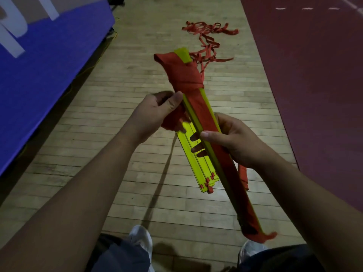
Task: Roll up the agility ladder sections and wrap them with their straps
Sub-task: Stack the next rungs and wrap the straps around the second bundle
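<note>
We note the right hand (pixel 235 142) clamped round the stacked yellow rungs (pixel 196 163), held above the wooden floor (pixel 186 211); the left hand (pixel 155 112) pinches the red strap (pixel 186 79). A loose strap tangle (pixel 208 30) lies well beyond, with a blue mat (pixel 49 75) to the left

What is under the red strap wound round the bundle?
Yellow rungs, showing beyond the strap at both ends. The part beneath the wrap is covered; anything else there cannot be seen.

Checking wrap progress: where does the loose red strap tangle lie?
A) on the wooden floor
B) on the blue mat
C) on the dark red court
A: the strap tangle lies on the wooden floor, ahead of the held rung bundle.
</note>
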A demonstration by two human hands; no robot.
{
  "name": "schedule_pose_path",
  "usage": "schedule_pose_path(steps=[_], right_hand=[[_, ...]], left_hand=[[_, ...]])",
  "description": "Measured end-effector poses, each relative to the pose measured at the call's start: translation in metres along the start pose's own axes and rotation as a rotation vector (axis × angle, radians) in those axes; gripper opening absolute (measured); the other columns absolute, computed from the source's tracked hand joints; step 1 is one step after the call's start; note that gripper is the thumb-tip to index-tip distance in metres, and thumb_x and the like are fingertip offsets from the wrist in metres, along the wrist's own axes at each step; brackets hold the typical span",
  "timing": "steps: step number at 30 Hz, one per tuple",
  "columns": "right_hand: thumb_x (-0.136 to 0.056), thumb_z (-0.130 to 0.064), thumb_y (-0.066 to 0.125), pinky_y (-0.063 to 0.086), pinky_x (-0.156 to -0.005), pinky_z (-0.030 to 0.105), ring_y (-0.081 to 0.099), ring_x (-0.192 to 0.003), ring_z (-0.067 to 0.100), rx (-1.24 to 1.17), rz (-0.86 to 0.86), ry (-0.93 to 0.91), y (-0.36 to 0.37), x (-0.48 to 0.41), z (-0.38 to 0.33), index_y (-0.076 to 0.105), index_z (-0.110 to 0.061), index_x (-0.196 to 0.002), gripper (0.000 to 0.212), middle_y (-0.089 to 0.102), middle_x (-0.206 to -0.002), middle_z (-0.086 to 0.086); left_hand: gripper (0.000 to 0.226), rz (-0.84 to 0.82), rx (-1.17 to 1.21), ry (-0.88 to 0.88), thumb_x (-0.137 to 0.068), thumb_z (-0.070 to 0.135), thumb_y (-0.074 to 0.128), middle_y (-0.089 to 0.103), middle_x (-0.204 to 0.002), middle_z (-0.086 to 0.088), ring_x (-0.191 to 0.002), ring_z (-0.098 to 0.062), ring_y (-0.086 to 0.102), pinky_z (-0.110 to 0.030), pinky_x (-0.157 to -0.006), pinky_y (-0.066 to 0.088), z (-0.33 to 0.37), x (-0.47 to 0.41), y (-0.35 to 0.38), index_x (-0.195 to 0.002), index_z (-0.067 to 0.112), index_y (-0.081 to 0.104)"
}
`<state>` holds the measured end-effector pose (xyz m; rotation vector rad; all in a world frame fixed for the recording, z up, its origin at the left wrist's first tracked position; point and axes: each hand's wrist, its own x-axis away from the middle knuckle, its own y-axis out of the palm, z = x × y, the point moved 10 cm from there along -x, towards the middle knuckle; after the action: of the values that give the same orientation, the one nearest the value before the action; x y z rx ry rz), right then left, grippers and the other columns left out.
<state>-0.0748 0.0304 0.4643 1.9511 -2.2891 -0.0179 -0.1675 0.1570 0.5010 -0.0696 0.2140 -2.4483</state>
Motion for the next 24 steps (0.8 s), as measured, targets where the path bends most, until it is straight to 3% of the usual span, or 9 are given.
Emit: schedule_pose_path(steps=[3, 6, 9, 12, 15, 17, 19, 21, 24], right_hand=[[-0.092, -0.008, 0.067, 0.061, -0.073, 0.051, 0.073, -0.075, 0.035, 0.123, 0.116, -0.039, -0.012, 0.000, -0.007, 0.057, 0.005, -0.103, 0.019, 0.074, -0.096, 0.023], [-0.090, -0.015, 0.074, 0.061, -0.069, 0.050, 0.072, -0.073, 0.039, 0.303, 0.241, -0.065, -0.027, -0.002, -0.009, 0.055, -0.003, -0.095, 0.023, 0.074, -0.087, 0.021], [-0.090, -0.015, 0.075, 0.052, -0.057, 0.027, 0.068, -0.068, 0.024, 0.614, 0.345, -0.109, -0.029, -0.003, -0.006, 0.046, -0.030, -0.081, 0.033, 0.068, -0.079, 0.010], [-0.091, -0.017, 0.073, 0.035, -0.050, 0.019, 0.052, -0.062, 0.013, 0.792, 0.383, -0.142, -0.018, -0.004, -0.006, 0.033, -0.034, -0.077, 0.045, 0.053, -0.071, -0.002], [-0.090, -0.021, 0.076, 0.035, -0.052, 0.012, 0.047, -0.058, -0.002, 0.753, 0.367, -0.151, -0.016, -0.004, -0.013, 0.035, -0.038, -0.078, 0.046, 0.047, -0.070, -0.009], [-0.087, -0.027, 0.079, 0.043, -0.056, 0.015, 0.058, -0.064, -0.004, 0.650, 0.306, -0.114, -0.015, -0.006, -0.011, 0.045, -0.031, -0.086, 0.034, 0.057, -0.076, -0.007], [-0.085, -0.026, 0.080, 0.058, -0.064, 0.032, 0.073, -0.076, 0.011, 0.448, 0.219, -0.040, -0.011, -0.007, -0.004, 0.052, -0.015, -0.105, 0.036, 0.071, -0.086, 0.004], [-0.084, -0.032, 0.077, 0.060, -0.080, 0.041, 0.075, -0.087, 0.021, 0.396, 0.141, 0.019, -0.009, -0.008, 0.002, 0.059, -0.015, -0.118, 0.043, 0.076, -0.095, 0.007], [-0.092, -0.039, 0.067, 0.054, -0.078, 0.030, 0.070, -0.083, 0.008, 0.366, 0.008, 0.063, -0.004, -0.007, 0.009, 0.073, -0.022, -0.106, 0.022, 0.074, -0.089, -0.005]], left_hand=[[0.044, -0.029, -0.148, -0.047, -0.105, 0.041, 0.043, 0.069, -0.060, -0.010, -0.048, -0.022, 0.065, -0.026, -0.051, 0.051, -0.004, 0.002, 0.003, -0.087, 0.005, 0.063], [0.042, 0.022, -0.140, 0.004, -0.104, 0.036, 0.053, 0.074, -0.070, -0.011, -0.049, -0.021, 0.063, -0.024, -0.050, 0.050, 0.001, 0.001, 0.005, -0.095, -0.002, 0.066], [0.038, 0.156, -0.191, 0.005, -0.092, 0.044, 0.069, 0.078, -0.078, -0.004, -0.054, -0.018, 0.070, -0.020, -0.050, 0.049, 0.000, 0.005, 0.010, -0.094, 0.007, 0.072], [0.038, 0.277, -0.148, -0.033, -0.087, 0.047, 0.075, 0.078, -0.076, -0.002, -0.057, -0.021, 0.074, -0.028, -0.054, 0.056, -0.004, 0.010, 0.010, -0.093, 0.010, 0.075], [0.035, 0.310, 0.009, -0.049, -0.088, 0.041, 0.076, 0.077, -0.079, -0.010, -0.060, -0.025, 0.073, -0.041, -0.064, 0.060, -0.006, 0.008, 0.001, -0.091, 0.006, 0.075], [0.029, 0.299, 0.119, -0.050, -0.091, 0.034, 0.073, 0.077, -0.083, -0.018, -0.058, -0.024, 0.071, -0.036, -0.060, 0.059, -0.008, 0.006, -0.004, -0.089, 0.005, 0.074], [0.026, 0.264, 0.222, -0.045, -0.091, 0.030, 0.071, 0.074, -0.080, -0.021, -0.056, -0.024, 0.068, -0.028, -0.054, 0.055, -0.009, 0.005, -0.004, -0.087, 0.004, 0.072], [0.031, 0.222, 0.286, -0.025, -0.088, 0.031, 0.071, 0.071, -0.076, -0.020, -0.055, -0.026, 0.064, -0.028, -0.053, 0.055, -0.008, 0.004, -0.003, -0.087, 0.001, 0.070], [0.033, 0.191, 0.310, 0.002, -0.089, 0.033, 0.070, 0.067, -0.081, -0.023, -0.067, -0.033, 0.062, -0.033, -0.057, 0.056, -0.007, 0.001, -0.005, -0.089, 0.000, 0.069]])
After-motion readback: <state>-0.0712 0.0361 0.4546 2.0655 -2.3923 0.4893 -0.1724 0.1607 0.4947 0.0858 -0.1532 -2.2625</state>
